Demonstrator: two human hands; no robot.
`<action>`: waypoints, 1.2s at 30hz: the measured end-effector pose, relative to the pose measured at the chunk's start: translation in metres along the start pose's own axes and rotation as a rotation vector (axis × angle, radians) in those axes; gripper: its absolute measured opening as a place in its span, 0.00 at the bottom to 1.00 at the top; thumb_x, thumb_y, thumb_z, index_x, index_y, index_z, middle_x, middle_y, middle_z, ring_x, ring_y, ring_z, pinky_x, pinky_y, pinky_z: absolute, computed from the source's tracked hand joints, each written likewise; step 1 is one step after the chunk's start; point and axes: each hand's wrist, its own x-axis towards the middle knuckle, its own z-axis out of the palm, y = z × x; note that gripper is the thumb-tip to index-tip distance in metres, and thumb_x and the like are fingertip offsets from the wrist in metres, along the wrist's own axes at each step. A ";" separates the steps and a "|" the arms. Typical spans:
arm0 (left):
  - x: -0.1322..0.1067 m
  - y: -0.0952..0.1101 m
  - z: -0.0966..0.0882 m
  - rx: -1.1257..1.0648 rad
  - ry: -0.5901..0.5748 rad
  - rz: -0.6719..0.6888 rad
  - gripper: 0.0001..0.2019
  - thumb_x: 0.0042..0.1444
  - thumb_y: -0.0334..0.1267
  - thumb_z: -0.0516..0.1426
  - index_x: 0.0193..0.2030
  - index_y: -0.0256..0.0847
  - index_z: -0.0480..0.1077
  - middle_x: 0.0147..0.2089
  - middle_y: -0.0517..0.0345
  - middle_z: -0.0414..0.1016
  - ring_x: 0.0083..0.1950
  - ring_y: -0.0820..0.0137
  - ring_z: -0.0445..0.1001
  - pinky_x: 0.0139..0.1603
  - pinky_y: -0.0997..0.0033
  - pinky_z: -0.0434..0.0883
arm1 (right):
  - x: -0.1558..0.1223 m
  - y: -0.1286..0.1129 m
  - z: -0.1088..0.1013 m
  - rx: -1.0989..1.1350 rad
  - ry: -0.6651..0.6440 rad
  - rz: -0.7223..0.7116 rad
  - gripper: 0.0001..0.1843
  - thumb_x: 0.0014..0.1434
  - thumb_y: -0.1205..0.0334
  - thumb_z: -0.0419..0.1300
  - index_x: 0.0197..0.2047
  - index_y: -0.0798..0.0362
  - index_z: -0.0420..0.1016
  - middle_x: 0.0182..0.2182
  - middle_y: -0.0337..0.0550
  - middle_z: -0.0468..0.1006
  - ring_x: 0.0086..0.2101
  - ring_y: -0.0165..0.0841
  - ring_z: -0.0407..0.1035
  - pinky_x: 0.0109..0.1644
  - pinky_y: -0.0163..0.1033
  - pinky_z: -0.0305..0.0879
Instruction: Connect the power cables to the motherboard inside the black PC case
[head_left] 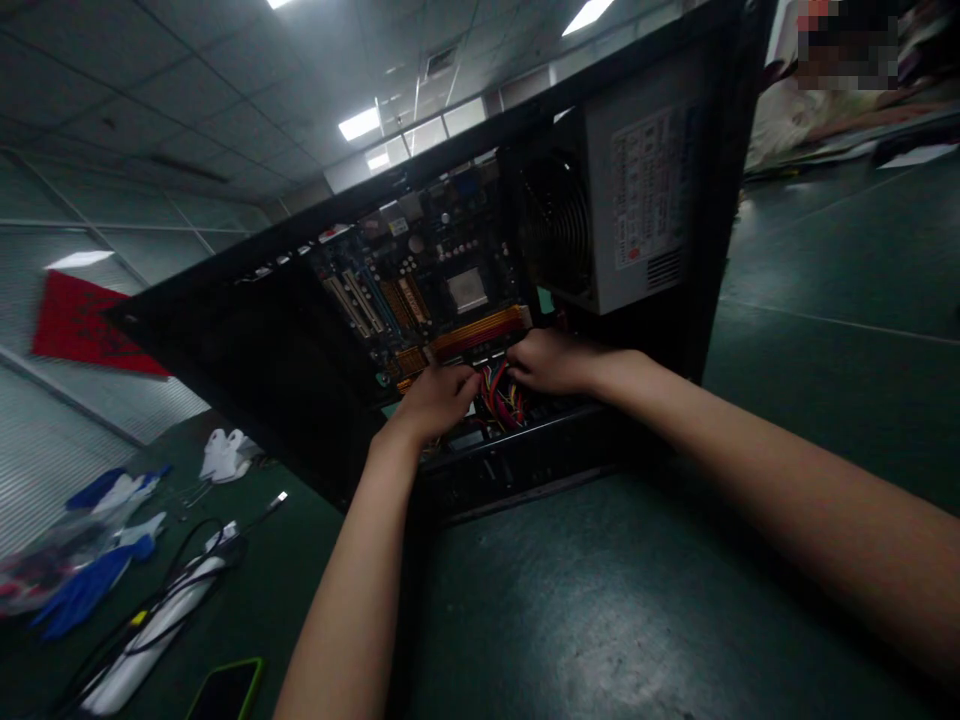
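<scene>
An open black computer case (247, 330) lies on the dark green table, its motherboard (420, 270) and grey power supply (637, 200) exposed. Both my hands reach inside near the bottom edge of the board. My left hand (436, 398) is curled, fingers pressed together at the board's edge beside a bundle of red, yellow and black wires (501, 398). My right hand (551, 360) is closed just right of the wires, under the red and yellow memory slots (480, 330). What either hand grips is hidden by the fingers.
On the table's left lie blue and white gloves (97, 560), a white power strip with black cables (157, 630), a phone with a green rim (225, 692) and a white cloth (225, 455). A red banner (82, 325) hangs at left.
</scene>
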 end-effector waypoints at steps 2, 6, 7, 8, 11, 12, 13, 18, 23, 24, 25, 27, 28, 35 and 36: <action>-0.002 0.001 0.000 -0.010 0.030 0.000 0.18 0.68 0.44 0.48 0.37 0.40 0.75 0.33 0.58 0.76 0.35 0.70 0.73 0.34 0.73 0.60 | 0.000 -0.001 -0.001 -0.004 0.005 0.018 0.17 0.65 0.61 0.53 0.46 0.60 0.82 0.43 0.59 0.82 0.40 0.42 0.77 0.38 0.39 0.64; -0.005 0.002 -0.002 -0.001 0.120 -0.018 0.16 0.68 0.44 0.49 0.35 0.39 0.74 0.31 0.60 0.75 0.34 0.71 0.72 0.32 0.73 0.59 | -0.002 -0.005 -0.008 -0.028 0.114 0.024 0.18 0.65 0.60 0.53 0.45 0.61 0.82 0.40 0.60 0.82 0.39 0.42 0.76 0.37 0.39 0.62; -0.006 0.002 -0.002 -0.008 0.134 -0.021 0.17 0.68 0.44 0.49 0.34 0.39 0.74 0.30 0.60 0.74 0.32 0.72 0.71 0.31 0.73 0.58 | -0.003 -0.006 -0.009 -0.025 0.145 0.004 0.18 0.66 0.59 0.52 0.44 0.60 0.82 0.40 0.59 0.82 0.39 0.42 0.76 0.37 0.39 0.62; -0.007 0.002 -0.003 -0.019 0.142 -0.021 0.18 0.67 0.45 0.49 0.33 0.39 0.74 0.28 0.61 0.73 0.31 0.72 0.70 0.31 0.73 0.58 | -0.004 -0.006 -0.010 -0.018 0.165 -0.020 0.18 0.66 0.58 0.52 0.43 0.59 0.81 0.40 0.58 0.82 0.39 0.41 0.76 0.37 0.39 0.61; -0.008 0.002 -0.003 -0.046 0.138 -0.018 0.17 0.67 0.45 0.50 0.34 0.39 0.75 0.27 0.62 0.73 0.31 0.72 0.71 0.32 0.73 0.60 | -0.004 -0.006 -0.009 0.021 0.158 -0.086 0.17 0.67 0.57 0.51 0.46 0.56 0.79 0.40 0.55 0.82 0.37 0.40 0.75 0.35 0.38 0.57; -0.008 0.001 -0.003 -0.048 0.133 -0.019 0.17 0.67 0.44 0.50 0.35 0.39 0.76 0.29 0.61 0.75 0.32 0.72 0.72 0.33 0.74 0.62 | -0.004 -0.006 -0.007 0.034 0.145 -0.096 0.17 0.67 0.57 0.51 0.48 0.56 0.78 0.40 0.54 0.82 0.37 0.39 0.75 0.34 0.38 0.56; -0.008 0.001 -0.003 -0.052 0.130 -0.021 0.16 0.67 0.44 0.50 0.38 0.39 0.76 0.31 0.61 0.77 0.33 0.71 0.73 0.35 0.74 0.64 | -0.003 -0.005 -0.005 0.046 0.134 -0.100 0.17 0.68 0.58 0.51 0.49 0.56 0.76 0.40 0.54 0.82 0.37 0.39 0.75 0.33 0.38 0.55; -0.009 0.003 -0.001 -0.132 0.058 -0.010 0.19 0.66 0.39 0.50 0.61 0.45 0.72 0.55 0.57 0.79 0.54 0.68 0.77 0.55 0.71 0.70 | -0.001 0.000 -0.002 0.073 0.140 -0.117 0.17 0.68 0.58 0.50 0.50 0.55 0.75 0.42 0.55 0.82 0.38 0.39 0.75 0.33 0.38 0.53; -0.013 0.008 0.000 -0.099 0.013 -0.018 0.23 0.64 0.34 0.50 0.64 0.49 0.70 0.62 0.59 0.75 0.63 0.67 0.72 0.67 0.66 0.64 | -0.005 0.000 -0.009 0.075 0.133 -0.133 0.17 0.68 0.58 0.50 0.50 0.56 0.76 0.44 0.56 0.81 0.39 0.41 0.76 0.35 0.38 0.56; -0.014 0.008 0.000 -0.089 0.019 -0.020 0.23 0.64 0.34 0.52 0.65 0.48 0.70 0.60 0.58 0.76 0.61 0.66 0.74 0.65 0.65 0.65 | -0.006 -0.001 -0.010 0.084 0.133 -0.135 0.17 0.68 0.59 0.50 0.51 0.56 0.76 0.44 0.56 0.81 0.40 0.41 0.76 0.35 0.38 0.57; -0.014 0.009 0.000 -0.084 0.023 -0.024 0.23 0.63 0.35 0.53 0.65 0.48 0.69 0.58 0.57 0.78 0.57 0.65 0.76 0.63 0.64 0.67 | -0.007 -0.001 -0.010 0.093 0.130 -0.136 0.17 0.68 0.59 0.50 0.51 0.56 0.75 0.44 0.56 0.81 0.40 0.41 0.76 0.35 0.38 0.57; -0.015 0.010 0.000 -0.091 0.042 -0.046 0.22 0.63 0.38 0.54 0.64 0.46 0.71 0.52 0.55 0.81 0.51 0.64 0.79 0.58 0.65 0.70 | -0.007 0.000 -0.010 0.110 0.120 -0.146 0.17 0.67 0.59 0.50 0.52 0.55 0.75 0.44 0.55 0.81 0.41 0.42 0.76 0.35 0.38 0.58; -0.015 0.011 -0.001 -0.101 0.060 -0.066 0.21 0.63 0.38 0.54 0.62 0.45 0.73 0.50 0.55 0.82 0.48 0.65 0.79 0.56 0.66 0.71 | -0.007 0.001 -0.010 0.114 0.115 -0.155 0.17 0.67 0.60 0.50 0.52 0.55 0.76 0.44 0.55 0.81 0.41 0.42 0.77 0.35 0.38 0.59; -0.028 0.014 -0.006 -0.159 0.273 -0.209 0.16 0.62 0.37 0.53 0.47 0.38 0.80 0.32 0.56 0.80 0.33 0.69 0.76 0.37 0.73 0.69 | -0.023 -0.015 -0.050 0.051 0.207 -0.325 0.12 0.64 0.68 0.55 0.45 0.63 0.78 0.39 0.61 0.81 0.40 0.43 0.77 0.40 0.41 0.67; -0.031 0.015 -0.007 -0.148 0.281 -0.212 0.15 0.62 0.37 0.53 0.45 0.37 0.80 0.31 0.56 0.79 0.31 0.68 0.75 0.35 0.73 0.68 | -0.032 -0.022 -0.063 0.094 0.293 -0.396 0.12 0.64 0.67 0.55 0.45 0.62 0.77 0.40 0.59 0.81 0.40 0.42 0.77 0.42 0.41 0.68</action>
